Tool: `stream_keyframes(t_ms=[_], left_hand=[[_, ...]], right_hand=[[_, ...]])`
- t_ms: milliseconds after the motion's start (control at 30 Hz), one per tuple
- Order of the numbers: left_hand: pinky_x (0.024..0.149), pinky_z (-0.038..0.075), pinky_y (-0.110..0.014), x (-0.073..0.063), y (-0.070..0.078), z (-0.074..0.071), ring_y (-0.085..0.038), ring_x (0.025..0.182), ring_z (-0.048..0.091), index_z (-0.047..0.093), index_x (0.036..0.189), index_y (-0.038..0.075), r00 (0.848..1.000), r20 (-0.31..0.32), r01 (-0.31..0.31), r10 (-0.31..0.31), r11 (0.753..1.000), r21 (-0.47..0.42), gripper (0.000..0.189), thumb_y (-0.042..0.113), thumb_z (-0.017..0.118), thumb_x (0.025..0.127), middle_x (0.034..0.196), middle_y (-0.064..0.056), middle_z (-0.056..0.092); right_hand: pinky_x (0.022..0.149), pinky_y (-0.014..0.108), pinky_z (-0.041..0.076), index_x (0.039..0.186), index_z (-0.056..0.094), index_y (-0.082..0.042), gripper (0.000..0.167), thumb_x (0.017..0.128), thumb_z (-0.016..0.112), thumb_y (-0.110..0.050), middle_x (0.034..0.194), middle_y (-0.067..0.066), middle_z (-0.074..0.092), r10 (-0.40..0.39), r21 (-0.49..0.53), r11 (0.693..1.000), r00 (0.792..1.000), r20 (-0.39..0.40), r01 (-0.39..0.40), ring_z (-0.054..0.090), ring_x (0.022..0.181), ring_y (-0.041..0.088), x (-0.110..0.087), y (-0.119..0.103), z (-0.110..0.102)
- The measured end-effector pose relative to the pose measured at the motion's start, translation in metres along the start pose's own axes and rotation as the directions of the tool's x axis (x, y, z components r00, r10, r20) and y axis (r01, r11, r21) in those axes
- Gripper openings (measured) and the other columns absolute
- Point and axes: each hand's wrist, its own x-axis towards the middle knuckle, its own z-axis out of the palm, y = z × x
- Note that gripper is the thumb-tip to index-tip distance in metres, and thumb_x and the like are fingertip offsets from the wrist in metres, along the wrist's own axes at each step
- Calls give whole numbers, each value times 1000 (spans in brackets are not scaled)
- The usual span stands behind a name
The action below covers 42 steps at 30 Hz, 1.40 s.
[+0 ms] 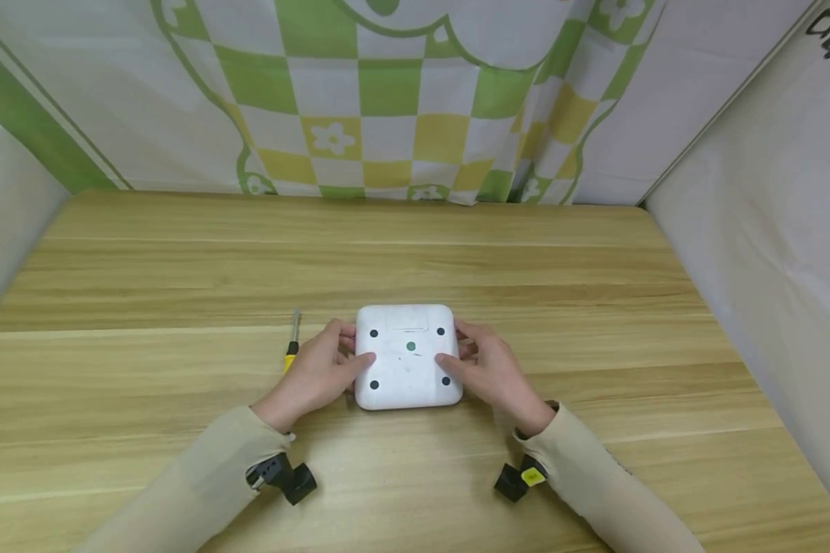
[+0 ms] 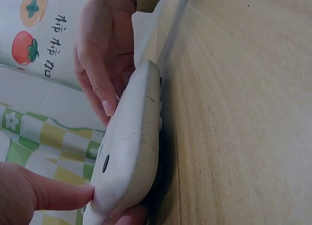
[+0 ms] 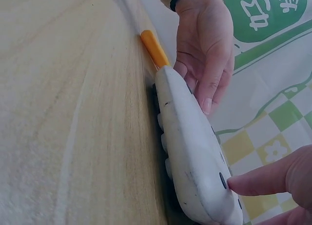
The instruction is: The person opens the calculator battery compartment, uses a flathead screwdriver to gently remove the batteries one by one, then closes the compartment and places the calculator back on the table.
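A white, rounded-square device (image 1: 408,392) lies with its underside up, showing several black rubber feet and a green dot in the middle. Small pale button-like bumps stick out of its downward face in both wrist views. My left hand (image 1: 314,376) grips its left edge, thumb on top and fingers around the side. Opposite, my right hand (image 1: 487,369) holds the right edge the same way. The device sits at or just above the tabletop; contact with the wood cannot be made out. Beside my left hand lies a screwdriver (image 1: 293,349), its yellow handle partly hidden by that hand.
The wooden table (image 1: 415,261) spreads around the hands. A checkered green, yellow and white curtain (image 1: 387,115) hangs along its back edge, with pale cloth walls (image 1: 754,192) at the sides. Black cameras (image 1: 283,476) are strapped to both wrists.
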Motion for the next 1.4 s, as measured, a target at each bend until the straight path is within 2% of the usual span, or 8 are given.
stream_keyframes(t_ms=[400, 567, 967, 1200, 1400], left_hand=[[61, 52, -25, 2, -1, 1, -20, 82, 60, 45, 127, -4, 1000, 5, 10, -10, 1000, 10, 41, 16, 60, 94, 115, -19, 57], [61, 53, -26, 3, -2, 1, -21, 82, 60, 46, 125, -5, 1000, 0, -8, 8, 1000, 12, 40, 15, 61, 94, 114, -21, 57], [59, 53, -27, 2, -1, 1, -19, 78, 60, 47, 125, -7, 1000, -17, 2, -2, 1000, 13, 40, 12, 61, 93, 114, -21, 56], [62, 55, -27, 0, 1, 1, -24, 89, 63, 47, 126, -8, 1000, -15, 11, -11, 1000, 1, 41, 13, 61, 93, 116, -23, 56], [63, 55, -28, 0, 0, 1, -25, 91, 63, 47, 126, -8, 1000, -9, 12, -12, 1000, -4, 41, 12, 61, 93, 116, -23, 56]], right_hand=[[70, 26, 49, 138, 47, 3, 60, 85, 71, -12, 119, 15, 57, 10, -17, 1000, 1000, 3, -10, 55, 93, 23, 0, -2, 0], [69, 26, 49, 137, 48, 3, 60, 85, 71, -13, 119, 15, 58, 21, -17, 1000, 1000, 1, -21, 56, 93, 23, 0, -3, 0], [74, 29, 51, 137, 49, 2, 59, 85, 72, -15, 117, 14, 58, 56, -38, 998, 998, -1, -56, 57, 99, 24, 0, -4, 1], [72, 27, 48, 137, 48, 3, 60, 84, 72, -13, 112, 13, 59, 40, -46, 998, 999, 0, -40, 55, 97, 23, 1, -3, 2], [71, 26, 46, 136, 48, 4, 60, 84, 72, -13, 110, 13, 59, 30, -56, 998, 1000, 3, -29, 55, 93, 22, 2, -3, 2]])
